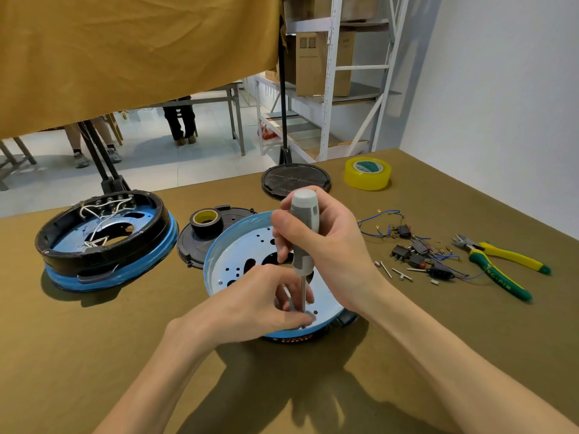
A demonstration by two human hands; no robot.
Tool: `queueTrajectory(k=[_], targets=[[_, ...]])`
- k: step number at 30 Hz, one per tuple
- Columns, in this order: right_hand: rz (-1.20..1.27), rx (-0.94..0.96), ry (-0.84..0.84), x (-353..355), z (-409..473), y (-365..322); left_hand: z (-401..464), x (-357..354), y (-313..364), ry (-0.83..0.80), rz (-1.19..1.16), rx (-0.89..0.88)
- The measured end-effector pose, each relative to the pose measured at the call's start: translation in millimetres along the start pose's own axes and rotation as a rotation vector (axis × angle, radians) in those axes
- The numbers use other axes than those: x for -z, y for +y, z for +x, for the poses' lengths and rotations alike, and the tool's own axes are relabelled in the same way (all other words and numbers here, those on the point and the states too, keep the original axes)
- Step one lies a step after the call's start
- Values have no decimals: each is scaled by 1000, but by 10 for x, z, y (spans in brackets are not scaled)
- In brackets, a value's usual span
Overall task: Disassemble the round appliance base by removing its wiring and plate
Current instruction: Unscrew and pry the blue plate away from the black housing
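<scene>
A round blue appliance base (228,245) with a pale perforated plate inside sits on the table in front of me. My right hand (329,245) grips a grey-handled screwdriver (303,233), held upright with its tip down near the plate's front rim. My left hand (260,305) pinches the screwdriver's thin shaft close to the tip, fingers curled over the plate. A second round base (106,242), black rim on blue, lies at the left with white wiring (100,214) still inside.
Black tape roll (206,221) rests on a black cover behind the base. A black disc (296,180) and yellow tape roll (368,173) lie further back. Removed switches and blue wires (413,249), loose screws (394,272) and yellow-green pliers (501,264) lie at right.
</scene>
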State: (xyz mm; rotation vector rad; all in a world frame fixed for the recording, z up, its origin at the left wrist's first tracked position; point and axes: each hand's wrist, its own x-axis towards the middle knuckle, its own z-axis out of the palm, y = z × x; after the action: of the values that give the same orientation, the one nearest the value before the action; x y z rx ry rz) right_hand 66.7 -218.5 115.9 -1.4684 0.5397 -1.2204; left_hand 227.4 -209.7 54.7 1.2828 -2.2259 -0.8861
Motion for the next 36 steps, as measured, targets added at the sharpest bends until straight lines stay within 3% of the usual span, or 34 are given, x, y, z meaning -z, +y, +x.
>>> queueTrajectory(k=[5, 12, 18, 21, 27, 32, 36], targets=[[26, -6, -1, 54, -12, 40, 4, 50, 10, -117, 26, 30], [37, -75, -61, 35, -7, 73, 33, -12, 28, -6, 120, 56], [69, 94, 114, 227, 139, -243, -75, 166, 49, -193, 108, 132], [-183, 110, 232, 433, 146, -272, -86, 129, 97, -213, 193, 87], [-847, -145, 379, 900, -185, 207, -90, 62, 164, -125, 209, 62], [-1333, -399, 305, 1203, -462, 549, -106, 54, 234, -31, 214, 25], [-1558, -538, 152, 1210, -570, 629, -133, 61, 271, 45, 206, 16]])
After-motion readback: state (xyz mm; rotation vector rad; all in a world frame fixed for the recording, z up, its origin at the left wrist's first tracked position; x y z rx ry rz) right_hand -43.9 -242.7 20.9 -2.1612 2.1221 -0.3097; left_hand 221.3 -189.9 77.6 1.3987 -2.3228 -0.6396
